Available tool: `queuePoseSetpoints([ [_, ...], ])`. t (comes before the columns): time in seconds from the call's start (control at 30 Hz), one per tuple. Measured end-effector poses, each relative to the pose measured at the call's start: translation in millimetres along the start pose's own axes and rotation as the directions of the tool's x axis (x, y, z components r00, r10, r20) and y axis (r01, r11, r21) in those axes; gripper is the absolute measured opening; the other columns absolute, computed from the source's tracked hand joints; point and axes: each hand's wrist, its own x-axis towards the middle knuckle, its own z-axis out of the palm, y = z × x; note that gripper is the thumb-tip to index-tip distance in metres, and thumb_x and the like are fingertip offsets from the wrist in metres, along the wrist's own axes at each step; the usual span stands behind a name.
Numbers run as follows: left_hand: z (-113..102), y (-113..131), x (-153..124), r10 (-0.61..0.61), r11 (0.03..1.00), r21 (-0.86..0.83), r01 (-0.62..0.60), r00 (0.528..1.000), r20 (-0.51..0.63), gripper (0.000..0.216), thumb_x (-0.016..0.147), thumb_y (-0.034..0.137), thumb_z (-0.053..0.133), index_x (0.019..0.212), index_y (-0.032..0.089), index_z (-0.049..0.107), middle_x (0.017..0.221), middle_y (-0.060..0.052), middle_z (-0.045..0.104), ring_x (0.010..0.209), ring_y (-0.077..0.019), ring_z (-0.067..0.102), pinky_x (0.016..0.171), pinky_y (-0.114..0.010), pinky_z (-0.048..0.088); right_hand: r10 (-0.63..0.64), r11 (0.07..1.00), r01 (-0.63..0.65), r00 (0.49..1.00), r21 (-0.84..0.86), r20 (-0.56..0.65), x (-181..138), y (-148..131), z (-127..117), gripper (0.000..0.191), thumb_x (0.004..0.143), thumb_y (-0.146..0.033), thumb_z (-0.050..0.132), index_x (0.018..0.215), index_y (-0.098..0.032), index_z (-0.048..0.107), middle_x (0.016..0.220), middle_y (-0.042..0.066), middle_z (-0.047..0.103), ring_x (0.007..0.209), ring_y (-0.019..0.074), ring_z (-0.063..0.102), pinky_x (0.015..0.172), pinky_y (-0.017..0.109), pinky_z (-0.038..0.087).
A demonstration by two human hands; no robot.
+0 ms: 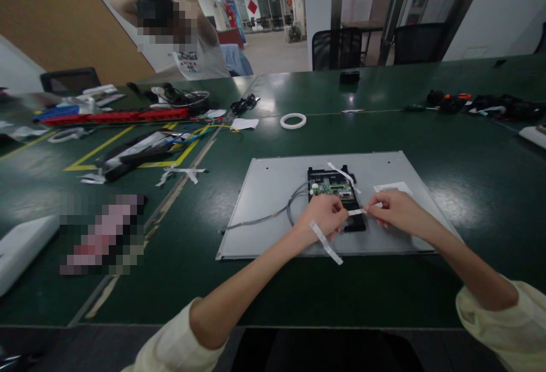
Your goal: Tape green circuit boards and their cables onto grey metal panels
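Note:
Between my two hands a short strip of white tape (356, 211) is stretched over the lower part of a black plastic frame (355, 224). My left hand (322, 215) pinches one end of it, and my right hand (394, 211) pinches the other. Another tape strip (326, 242) clings to my left wrist. A green circuit board (330, 190) sits in the black frame, with one more white strip (341, 173) across its upper right. Grey cables (273, 214) run left from the board. All this rests on a flat light-grey panel (264, 190).
A tape roll (293, 121) lies beyond the panel. Tape scraps (183, 174), a black-and-white bundle with wires (136, 150) and a blurred pinkish object (104, 232) lie to the left. Tools and dark items (490, 103) are at the far right. A person (191, 48) sits across the table.

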Motion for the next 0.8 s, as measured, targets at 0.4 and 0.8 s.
queuePoseSetpoints([
  [0.4,2.3,-5.6,1.3,0.010,1.000,0.012,-0.010,1.000,-0.002,0.012,0.079,0.023,0.046,0.072,0.015,0.052,0.049,0.005,0.052,0.035,-0.0062,0.045,0.035,-0.016,0.035,-0.029,1.000,0.029,0.999,-0.010,0.032,-3.5,-2.9,-6.0,0.026,0.078,-0.040,0.054,0.074,-0.016,0.064,0.056,0.000,0.057,0.052,0.0119,0.052,0.052,0.024,0.036],
  [0.8,5.6,-0.4,0.6,0.177,0.927,0.353,-0.126,0.977,-0.117,0.015,0.076,0.024,0.053,0.065,0.015,0.059,0.057,-0.001,0.058,0.052,-0.0123,0.053,0.052,-0.024,0.039,-0.081,0.968,0.063,0.995,-0.241,-0.066,-4.9,-8.5,-2.2,0.027,0.077,-0.043,0.055,0.071,-0.020,0.068,0.058,0.000,0.057,0.056,0.0121,0.050,0.053,0.025,0.030],
])
